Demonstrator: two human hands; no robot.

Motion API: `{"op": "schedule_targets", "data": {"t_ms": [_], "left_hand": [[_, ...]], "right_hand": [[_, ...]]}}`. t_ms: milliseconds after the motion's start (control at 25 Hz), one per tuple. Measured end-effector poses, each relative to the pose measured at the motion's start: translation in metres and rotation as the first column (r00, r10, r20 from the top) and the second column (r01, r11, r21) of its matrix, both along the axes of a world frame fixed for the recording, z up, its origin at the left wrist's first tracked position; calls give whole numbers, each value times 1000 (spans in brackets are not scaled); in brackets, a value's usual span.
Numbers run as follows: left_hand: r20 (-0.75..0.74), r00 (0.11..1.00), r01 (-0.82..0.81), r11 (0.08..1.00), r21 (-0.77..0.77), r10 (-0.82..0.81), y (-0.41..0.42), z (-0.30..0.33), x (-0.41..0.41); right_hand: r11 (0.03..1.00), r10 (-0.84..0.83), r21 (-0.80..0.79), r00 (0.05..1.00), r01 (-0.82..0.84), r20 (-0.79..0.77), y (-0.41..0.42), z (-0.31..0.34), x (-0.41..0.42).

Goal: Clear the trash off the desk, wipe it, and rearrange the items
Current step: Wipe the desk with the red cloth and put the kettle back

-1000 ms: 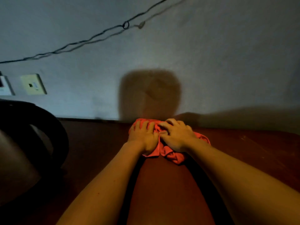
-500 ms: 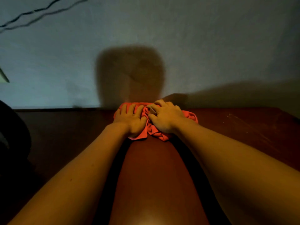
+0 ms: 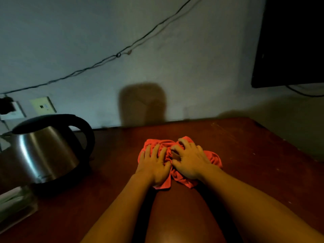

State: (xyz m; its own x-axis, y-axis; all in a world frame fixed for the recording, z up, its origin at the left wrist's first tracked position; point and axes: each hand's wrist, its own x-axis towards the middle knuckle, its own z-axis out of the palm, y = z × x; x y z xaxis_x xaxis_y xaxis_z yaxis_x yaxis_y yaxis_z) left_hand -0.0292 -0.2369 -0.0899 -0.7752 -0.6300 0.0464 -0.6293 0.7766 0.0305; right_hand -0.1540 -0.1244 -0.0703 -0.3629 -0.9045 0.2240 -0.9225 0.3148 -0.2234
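Observation:
A crumpled red-orange cloth [image 3: 214,157] lies on the dark reddish-brown desk [image 3: 254,155], a little back from the wall. Both hands are on it, side by side. My left hand [image 3: 154,163] lies flat on the cloth's left part with fingers fairly straight, pressing down. My right hand [image 3: 191,162] sits on the right part with fingers curled into the bunched folds, gripping them. Most of the cloth is hidden under the hands.
A steel electric kettle [image 3: 43,151] with a black handle stands at the left of the desk. A clear box [image 3: 15,206] sits in front of it. A dark monitor [image 3: 289,41] hangs at upper right. Wall sockets [image 3: 43,106] and a cable [image 3: 118,54] run along the wall.
Both hands have drawn the cloth back from the desk's wall edge toward me. The view has swung, bringing the kettle and monitor into sight.

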Motion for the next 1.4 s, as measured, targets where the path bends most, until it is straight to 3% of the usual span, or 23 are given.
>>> {"op": "schedule_targets", "data": {"t_ms": [320, 720, 1080, 1400], "left_hand": [[-20, 1000, 20, 999, 44, -19, 151, 7, 71], [-20, 999, 36, 997, 63, -35, 254, 6, 94], [-60, 998, 1, 998, 56, 2, 239, 7, 71], [-75, 997, -14, 998, 62, 19, 172, 9, 4]], "right_hand": [[1000, -27, 2, 999, 27, 25, 142, 5, 69], [999, -38, 20, 999, 37, 28, 253, -1, 97], [992, -40, 124, 999, 37, 20, 229, 1, 73], [992, -28, 125, 999, 31, -25, 161, 5, 7]]}}
